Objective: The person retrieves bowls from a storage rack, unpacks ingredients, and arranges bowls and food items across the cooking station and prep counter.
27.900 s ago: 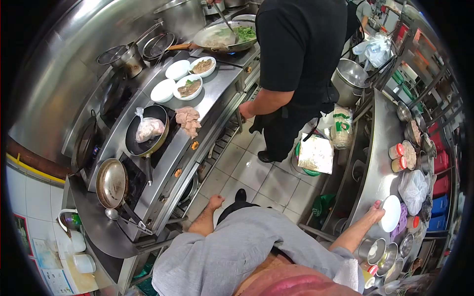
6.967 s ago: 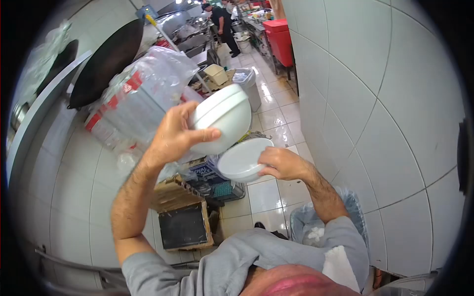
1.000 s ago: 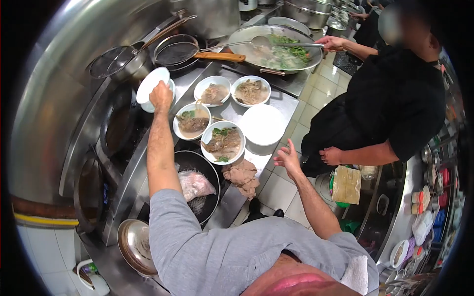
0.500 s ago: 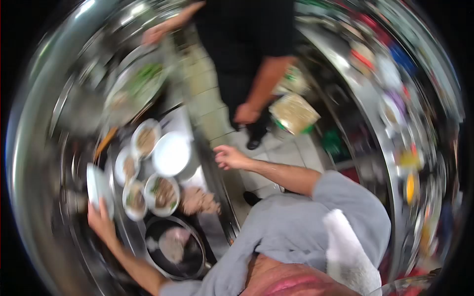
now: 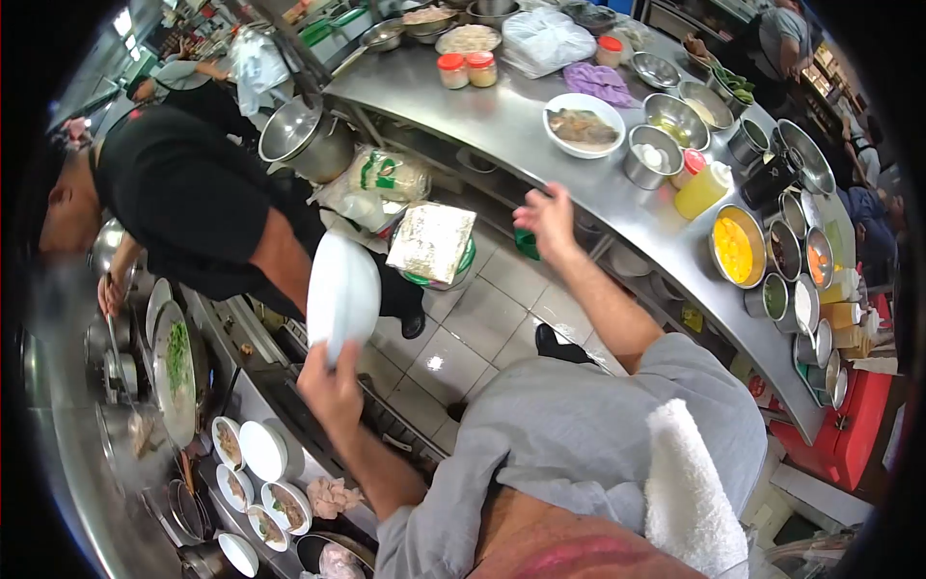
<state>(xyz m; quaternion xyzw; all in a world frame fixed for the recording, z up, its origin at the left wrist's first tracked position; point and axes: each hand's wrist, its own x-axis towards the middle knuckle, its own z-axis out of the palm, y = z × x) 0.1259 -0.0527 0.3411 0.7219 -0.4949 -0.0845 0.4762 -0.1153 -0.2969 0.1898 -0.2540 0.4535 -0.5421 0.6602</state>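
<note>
My left hand (image 5: 331, 394) grips a white bowl (image 5: 344, 292), which is tilted on its side above the floor, near the co-worker's arm. Whether it is one bowl or a nested pair I cannot tell. My right hand (image 5: 548, 224) is raised empty beside the steel counter (image 5: 579, 177), its fingers apart. On that counter, just beyond the right hand, stands a white bowl with food (image 5: 584, 125). At the lower left, several filled bowls (image 5: 286, 508) stand on the stove ledge beside white bowls (image 5: 262, 451) and pieces of raw meat (image 5: 333, 496).
A co-worker in black (image 5: 193, 193) stands at the left, one hand on a ladle over a large wok (image 5: 175, 372). A bucket topped by a board (image 5: 431, 242) stands on the tiled floor. Metal bowls, red-lidded jars (image 5: 452, 70) and sauce bottles (image 5: 703, 189) line the counter.
The view has swung right, from the stove to the counter. My left hand has carried the white bowl away from the stove. My right hand is now beside the counter, still empty.
</note>
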